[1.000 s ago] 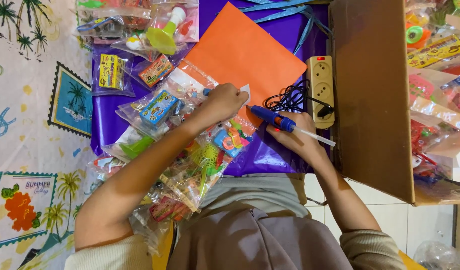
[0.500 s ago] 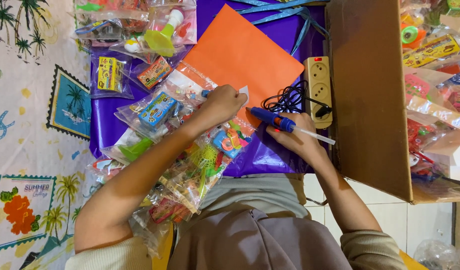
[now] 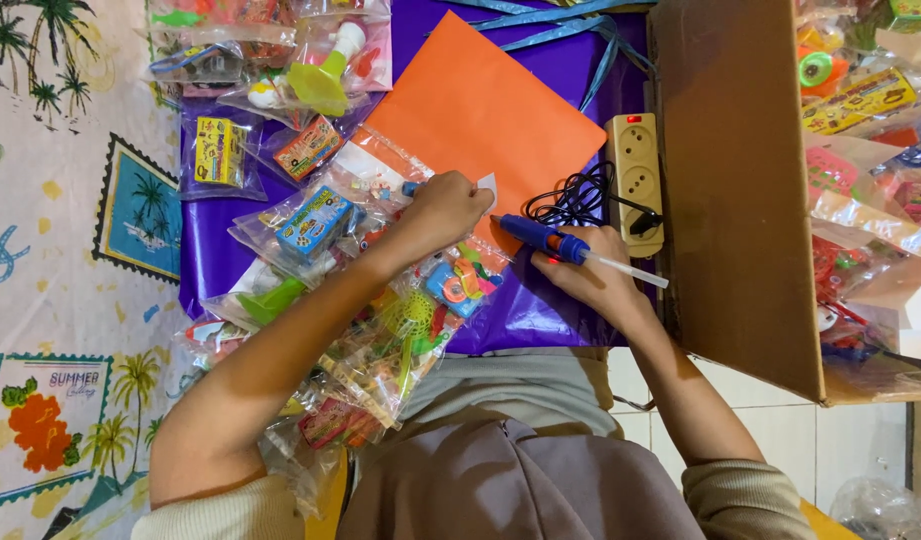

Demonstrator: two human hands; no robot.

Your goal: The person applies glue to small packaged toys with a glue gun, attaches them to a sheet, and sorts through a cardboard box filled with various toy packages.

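At the left of the frame lies a palm-printed cloth (image 3: 50, 250). Left of centre, clear toy packets (image 3: 320, 225) overlap on the purple sheet (image 3: 540, 310). At centre your left hand (image 3: 442, 208) is curled, pinching a small white slip (image 3: 488, 184) against the orange paper (image 3: 485, 105). Just right, your right hand (image 3: 590, 272) grips the blue glue gun (image 3: 545, 238), beside the power strip (image 3: 636, 180) and cardboard box (image 3: 740, 190).

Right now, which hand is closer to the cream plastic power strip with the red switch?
The right hand. It holds the blue glue gun just beside the cream power strip. The left hand rests farther away, on the orange paper sheet.
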